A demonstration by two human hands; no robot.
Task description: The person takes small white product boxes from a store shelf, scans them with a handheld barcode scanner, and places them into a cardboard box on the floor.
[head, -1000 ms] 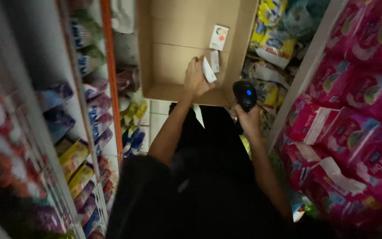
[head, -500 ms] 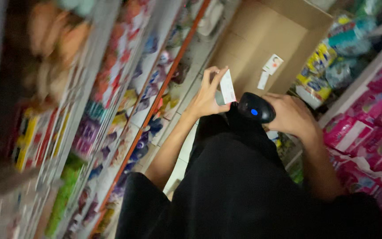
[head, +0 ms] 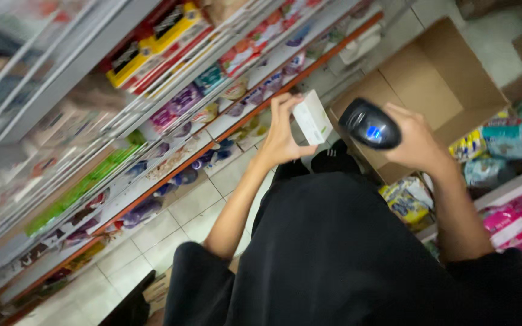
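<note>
My left hand (head: 280, 136) holds a small white box (head: 312, 116) up by its edges, in front of my chest. My right hand (head: 416, 140) grips a black handheld scanner (head: 370, 124) with a lit blue panel, its head close to the right side of the box. Both arms reach forward over my black clothing (head: 333, 253). Beyond the hands stands an open brown cardboard carton (head: 430, 84) on the floor.
Shop shelves (head: 152, 139) packed with colourful packets run along the left, edged with an orange rail. On the right are shelves with pink packs (head: 515, 232) and yellow and teal bags (head: 484, 145). Pale floor tiles (head: 194, 211) lie between them.
The view has swung further left and tilted. The white box and scanner stay in my hands, now held closer together, away from the carton.
</note>
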